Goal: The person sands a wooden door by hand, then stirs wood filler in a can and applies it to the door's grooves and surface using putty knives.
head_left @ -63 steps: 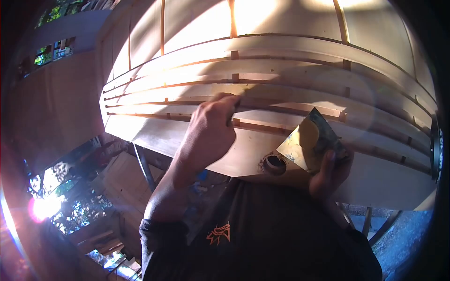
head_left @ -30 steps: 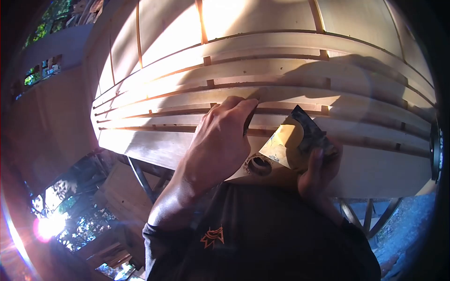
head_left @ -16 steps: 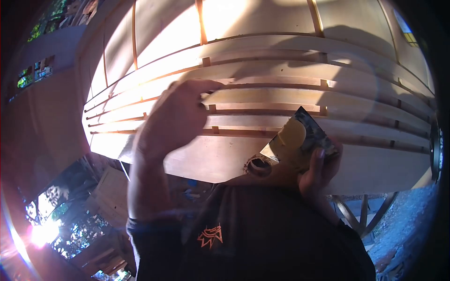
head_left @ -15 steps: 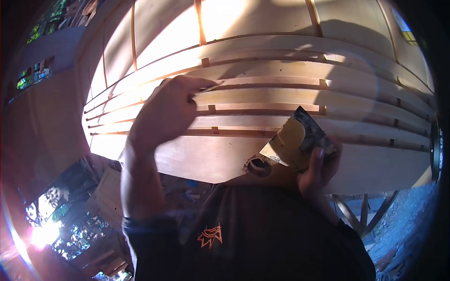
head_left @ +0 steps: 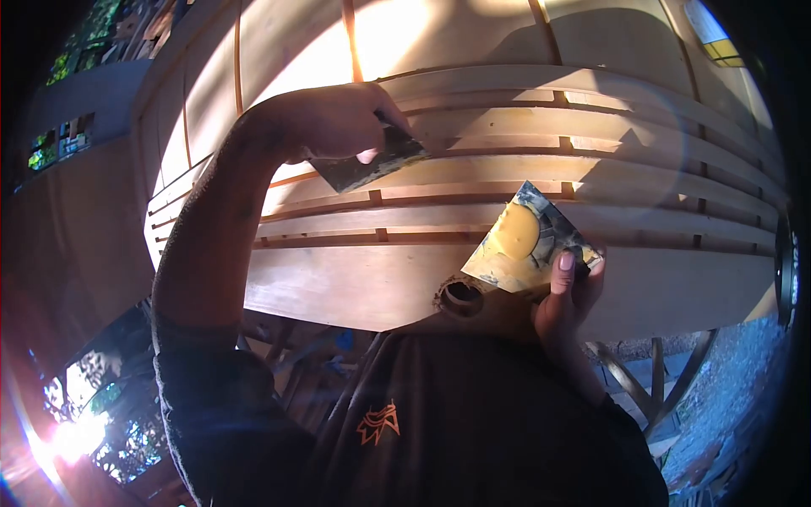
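Observation:
My left hand (head_left: 334, 127) is bent over at the wrist and closed on a dark, flat scraper (head_left: 363, 172) with smears on its face. The scraper's far corner overlaps the upper wooden slats (head_left: 498, 124) in this view. In my right hand (head_left: 568, 296), a square, stained plate (head_left: 485, 264) is pinched with the thumb on top. A smooth mound of yellow putty (head_left: 517, 231) lies on that plate, which is tilted corner-up in front of the lower slats. The fingers beneath the plate are largely hidden.
Below the slats runs a pale wooden board (head_left: 338, 283), with a rough-edged round hole (head_left: 462, 297) close to my torso. Tall wooden panels (head_left: 473, 38) with dark seams rise behind. Wooden legs (head_left: 657, 372) stand at lower right. Bright sun (head_left: 78, 435) glares at lower left.
My left hand has moved up, its forearm swinging left, and the scraper has turned from nearly edge-on to showing its face. My right hand and the plate have shifted slightly left and up.

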Tool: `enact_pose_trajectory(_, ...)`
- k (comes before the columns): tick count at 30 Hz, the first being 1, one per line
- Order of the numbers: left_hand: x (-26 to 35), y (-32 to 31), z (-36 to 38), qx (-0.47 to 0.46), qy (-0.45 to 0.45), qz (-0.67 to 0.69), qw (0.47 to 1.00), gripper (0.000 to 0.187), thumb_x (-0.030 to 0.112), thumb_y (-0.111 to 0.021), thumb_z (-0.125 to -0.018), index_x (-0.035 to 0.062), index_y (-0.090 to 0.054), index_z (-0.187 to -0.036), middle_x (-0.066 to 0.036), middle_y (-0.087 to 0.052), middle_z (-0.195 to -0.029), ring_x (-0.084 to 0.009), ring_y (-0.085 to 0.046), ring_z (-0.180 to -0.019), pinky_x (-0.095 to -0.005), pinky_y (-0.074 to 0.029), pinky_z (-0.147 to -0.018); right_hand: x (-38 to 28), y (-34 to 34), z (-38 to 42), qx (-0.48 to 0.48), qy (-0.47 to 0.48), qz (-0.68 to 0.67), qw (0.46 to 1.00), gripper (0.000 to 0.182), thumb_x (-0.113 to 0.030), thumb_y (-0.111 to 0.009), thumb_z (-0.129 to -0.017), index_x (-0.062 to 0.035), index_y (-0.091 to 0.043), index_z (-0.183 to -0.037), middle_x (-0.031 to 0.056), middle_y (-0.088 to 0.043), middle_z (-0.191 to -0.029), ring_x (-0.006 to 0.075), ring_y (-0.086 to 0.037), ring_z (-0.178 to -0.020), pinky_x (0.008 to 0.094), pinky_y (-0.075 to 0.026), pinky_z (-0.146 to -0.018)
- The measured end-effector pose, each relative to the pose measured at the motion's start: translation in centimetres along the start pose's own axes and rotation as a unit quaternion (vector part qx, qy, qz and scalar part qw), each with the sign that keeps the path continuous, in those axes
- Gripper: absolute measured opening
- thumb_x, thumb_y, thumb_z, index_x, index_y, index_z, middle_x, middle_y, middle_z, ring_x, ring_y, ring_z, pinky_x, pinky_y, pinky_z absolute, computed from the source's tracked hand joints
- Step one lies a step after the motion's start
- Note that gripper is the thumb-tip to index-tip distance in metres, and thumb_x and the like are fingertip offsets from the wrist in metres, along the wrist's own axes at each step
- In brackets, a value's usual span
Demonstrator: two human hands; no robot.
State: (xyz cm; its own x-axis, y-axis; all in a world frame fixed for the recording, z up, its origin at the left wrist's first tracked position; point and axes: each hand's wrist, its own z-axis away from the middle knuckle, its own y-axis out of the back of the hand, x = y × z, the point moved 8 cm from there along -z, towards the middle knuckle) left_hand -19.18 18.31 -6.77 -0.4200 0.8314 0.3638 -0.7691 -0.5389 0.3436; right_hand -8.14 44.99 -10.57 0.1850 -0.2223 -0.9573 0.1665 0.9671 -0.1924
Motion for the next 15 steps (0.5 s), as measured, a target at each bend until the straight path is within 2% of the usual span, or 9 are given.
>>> enact_pose_trajectory(2,0.9,-0.4,-0.5,0.01,-0.011,0.031,0.999,0.049,-0.002,-0.054,-0.062,0.003,-0.064,-0.111,-0.013,-0.053,-0.112,-0.0204,-0.056,-0.097,-0.0298,-0.048,-0.079,0.1,0.1,0.0,0.003,-0.001,0.002,1.0,0.032,-0.02,-0.053,-0.091,0.0009,-0.043,-0.112,0.008,-0.053,-0.099,0.0115,-0.048,-0.09,0.0279,-0.04,-0.083)
enact_pose_trajectory(5,2.9,-2.1,0.5,0.017,-0.074,-0.024,0.997,0.049,-0.002,-0.053,-0.064,0.0051,-0.064,-0.111,-0.012,-0.059,-0.104,-0.0183,-0.058,-0.09,-0.0284,-0.048,-0.077,-0.2,0.1,-0.1,-0.002,0.013,0.003,1.0,0.031,-0.019,-0.053,-0.091,0.0011,-0.044,-0.112,0.0078,-0.053,-0.098,0.0114,-0.048,-0.089,0.0277,-0.04,-0.083)
enact_pose_trajectory(8,2.9,-0.5,2.3,0.089,-0.167,-0.029,0.982,0.04,0.005,-0.05,-0.072,0.0061,-0.064,-0.11,-0.012,-0.065,-0.085,-0.0177,-0.061,-0.074,-0.0312,-0.048,-0.069,-0.5,0.0,-0.2,-0.012,0.001,-0.001,1.0,0.029,-0.017,-0.052,-0.091,0.0015,-0.044,-0.112,0.0079,-0.053,-0.099,0.0113,-0.048,-0.09,0.0274,-0.04,-0.083)
enact_pose_trajectory(9,1.1,-0.5,2.5,0.117,-0.134,0.024,0.984,0.034,0.007,-0.05,-0.078,0.0062,-0.064,-0.109,-0.012,-0.065,-0.075,-0.0142,-0.059,-0.065,-0.0289,-0.047,-0.065,-0.4,0.1,-0.2,-0.012,0.002,-0.004,1.0,0.029,-0.017,-0.052,-0.091,0.0015,-0.045,-0.112,0.0081,-0.053,-0.1,0.0114,-0.048,-0.09,0.0274,-0.039,-0.083)
enact_pose_trajectory(12,-0.2,-0.6,5.1,0.189,-0.064,-0.066,0.978,0.032,0.009,-0.053,-0.08,0.0065,-0.064,-0.11,-0.012,-0.065,-0.077,-0.0137,-0.058,-0.067,-0.0284,-0.047,-0.064,-0.4,0.1,-0.2,-0.013,0.008,0.002,1.0,0.028,-0.016,-0.052,-0.091,0.0015,-0.045,-0.112,0.0085,-0.053,-0.101,0.0117,-0.048,-0.092,0.0273,-0.039,-0.084)
enact_pose_trajectory(13,-0.7,-0.3,6.0,0.19,-0.06,-0.066,0.978,0.033,0.002,-0.05,-0.081,0.0045,-0.063,-0.112,-0.011,-0.067,-0.084,-0.0146,-0.061,-0.074,-0.0286,-0.047,-0.069,-0.3,0.2,-0.1,-0.006,0.011,0.013,1.0,0.028,-0.016,-0.052,-0.091,0.0014,-0.045,-0.113,0.0085,-0.052,-0.102,0.0118,-0.048,-0.092,0.0273,-0.039,-0.084)
enact_pose_trajectory(15,-3.6,0.6,7.8,0.234,-0.09,0.032,0.968,0.038,-0.003,-0.047,-0.079,0.0039,-0.061,-0.115,-0.011,-0.067,-0.093,-0.0148,-0.061,-0.082,-0.0285,-0.047,-0.074,0.0,0.3,0.0,0.003,0.009,0.02,1.0,0.029,-0.016,-0.052,-0.091,0.0011,-0.045,-0.113,0.0084,-0.052,-0.102,0.012,-0.047,-0.093,0.0273,-0.039,-0.084)
